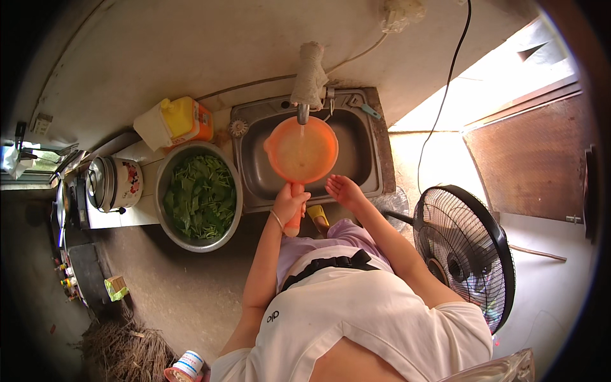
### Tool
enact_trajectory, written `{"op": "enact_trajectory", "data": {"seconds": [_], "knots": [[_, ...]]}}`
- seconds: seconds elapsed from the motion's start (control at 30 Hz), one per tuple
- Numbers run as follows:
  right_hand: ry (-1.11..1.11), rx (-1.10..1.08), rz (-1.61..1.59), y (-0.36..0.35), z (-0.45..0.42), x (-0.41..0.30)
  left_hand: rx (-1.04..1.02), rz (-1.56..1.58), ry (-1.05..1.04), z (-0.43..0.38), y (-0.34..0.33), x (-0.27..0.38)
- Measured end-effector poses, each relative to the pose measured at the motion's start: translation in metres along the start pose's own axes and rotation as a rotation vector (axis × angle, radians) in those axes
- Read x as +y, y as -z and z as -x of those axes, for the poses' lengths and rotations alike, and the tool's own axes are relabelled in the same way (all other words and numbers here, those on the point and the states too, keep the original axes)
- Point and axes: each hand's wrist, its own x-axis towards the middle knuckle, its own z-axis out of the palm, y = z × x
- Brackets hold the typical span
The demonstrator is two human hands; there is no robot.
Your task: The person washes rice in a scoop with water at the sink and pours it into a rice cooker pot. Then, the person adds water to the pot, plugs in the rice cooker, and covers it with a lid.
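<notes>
My left hand [289, 205] is wrapped around the handle of an orange plastic water ladle [294, 220]. The ladle's bowl is over the stainless steel sink [355, 143], under the metal faucet [303, 114]. A stream of water [302, 136] falls from the spout into the bowl, where cloudy-looking water has gathered. Just right of the ladle, by the sink's front edge, my right hand [344, 191] is turned palm up with fingers slightly curled and nothing visible in it. Cloth [309, 76] wraps the faucet's upper part.
Left of the sink stands a large metal basin [160, 210] of cut leafy greens [200, 196]. Behind it is a yellow and orange jug [186, 119]; farther left, a rice cooker [126, 184]. A wrench [365, 107] lies on the sink's right rim. A black floor fan [463, 253] stands at my right.
</notes>
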Motion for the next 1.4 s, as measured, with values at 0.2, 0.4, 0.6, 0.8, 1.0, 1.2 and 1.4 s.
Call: {"op": "enact_trajectory", "data": {"seconds": [0.2,0.4,0.6,0.8,1.0,1.2,1.4], "knots": [[-0.004,0.015,0.008,0.006,-0.005,-0.002,0.024,-0.03,0.015,-0.005,0.003,-0.004],[-0.041,-0.005,0.0,0.015,-0.011,0.0,0.074,-0.05,0.068,-0.005,0.008,-0.004],[-0.086,-0.041,0.077,0.007,-0.012,0.006,0.113,0.018,0.103,0.0,0.015,-0.012],[-0.125,-0.023,0.127,-0.005,-0.021,0.014,0.155,0.058,0.076,0.005,0.015,-0.013],[-0.158,0.009,0.157,-0.018,-0.034,0.022,0.175,0.088,0.042,0.015,0.023,-0.018],[-0.149,0.02,0.175,-0.028,-0.071,0.032,0.224,0.055,0.017,0.032,0.031,-0.013],[-0.131,-0.075,0.187,-0.078,-0.087,0.054,0.305,0.001,0.001,0.056,0.043,-0.011]]}}
